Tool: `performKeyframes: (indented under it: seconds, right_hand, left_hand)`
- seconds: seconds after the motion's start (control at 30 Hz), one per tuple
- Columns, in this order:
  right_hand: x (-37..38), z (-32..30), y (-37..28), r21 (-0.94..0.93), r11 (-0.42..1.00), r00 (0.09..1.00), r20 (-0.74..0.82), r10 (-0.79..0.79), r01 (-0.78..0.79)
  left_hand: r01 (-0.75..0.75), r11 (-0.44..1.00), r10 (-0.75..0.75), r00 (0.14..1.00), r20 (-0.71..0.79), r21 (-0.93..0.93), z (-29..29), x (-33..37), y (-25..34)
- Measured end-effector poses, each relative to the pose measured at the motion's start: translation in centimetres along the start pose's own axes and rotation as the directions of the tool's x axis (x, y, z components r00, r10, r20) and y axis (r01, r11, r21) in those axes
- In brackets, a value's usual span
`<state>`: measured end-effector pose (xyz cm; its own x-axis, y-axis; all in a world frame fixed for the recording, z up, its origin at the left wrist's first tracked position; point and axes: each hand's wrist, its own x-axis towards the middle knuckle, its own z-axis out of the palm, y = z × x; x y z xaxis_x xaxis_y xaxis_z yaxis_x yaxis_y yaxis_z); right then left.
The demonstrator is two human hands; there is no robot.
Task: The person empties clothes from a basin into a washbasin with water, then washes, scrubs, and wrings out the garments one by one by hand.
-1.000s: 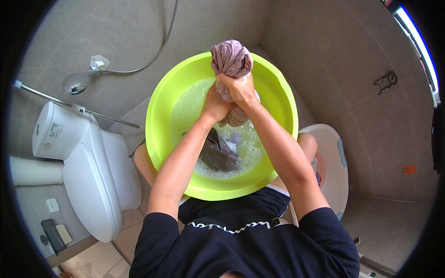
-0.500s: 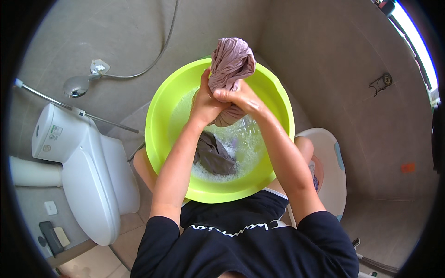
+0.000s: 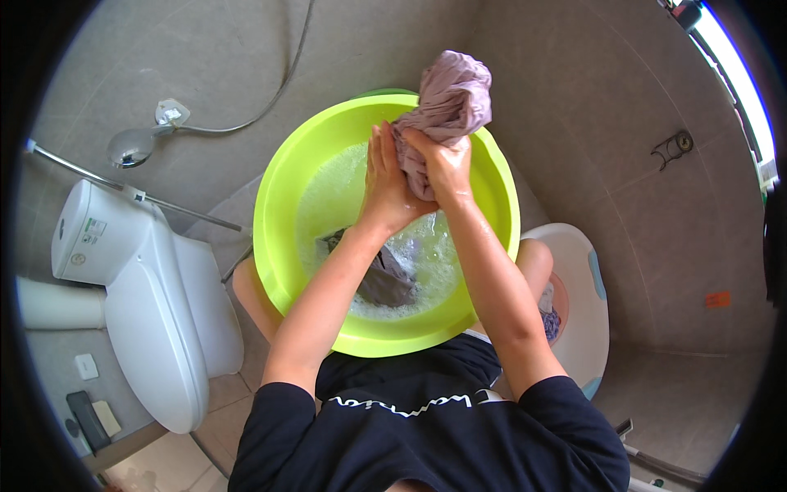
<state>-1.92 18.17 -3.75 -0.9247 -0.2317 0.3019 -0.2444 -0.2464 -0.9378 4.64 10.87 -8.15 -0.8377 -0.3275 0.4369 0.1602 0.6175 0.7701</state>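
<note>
A bunched, twisted piece of mauve wet cloth (image 3: 453, 94) is held up over the far side of a lime-green basin (image 3: 283, 172). My right hand (image 3: 447, 168) is closed round its lower part, the thumb across the front. My left hand (image 3: 388, 184) lies against the cloth's left side with the fingers stretched out and straight; its thumb is hidden. The cloth's lower end hangs down between the two palms. Below my hands, a dark grey-brown cloth (image 3: 385, 279) lies partly sunk in the sudsy water (image 3: 434, 254).
A white toilet (image 3: 156, 320) stands at the left. A shower head (image 3: 134, 148) with its hose is by the far-left wall, above a metal rail (image 3: 90, 172). To the right, a white tub (image 3: 586, 320) stands beside a pink basin (image 3: 560, 299) holding patterned cloth.
The mauve cloth has moved up and to the right with my right hand. My left hand's fingers have straightened along its side. More of the dark cloth in the water shows.
</note>
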Motion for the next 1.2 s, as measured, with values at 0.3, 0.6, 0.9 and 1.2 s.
performKeyframes:
  seconds: [0.3,0.6,0.9,1.2]
  right_hand:
    - [-0.7,1.2,-1.7,-0.182,0.978,0.991,0.077,0.113,-0.097]
    - [0.0,1.2,-1.0,-0.182,0.969,0.979,0.093,0.184,-0.165]
    - [0.5,0.1,-1.6,-0.058,0.939,0.919,0.196,0.343,-0.338]
    - [1.7,-0.3,-1.7,0.005,0.944,0.896,0.315,0.312,-0.33]
  left_hand:
    - [0.175,0.927,-0.12,0.976,0.182,-0.33,-1.0,1.1,-1.8]
    - [0.129,0.917,-0.077,0.986,0.151,-0.376,0.1,1.0,-2.4]
    - [0.295,0.82,-0.141,0.934,0.327,-0.49,-1.9,1.6,-0.3]
    - [0.279,0.788,-0.043,0.914,0.403,-0.549,-3.2,2.3,-1.3]
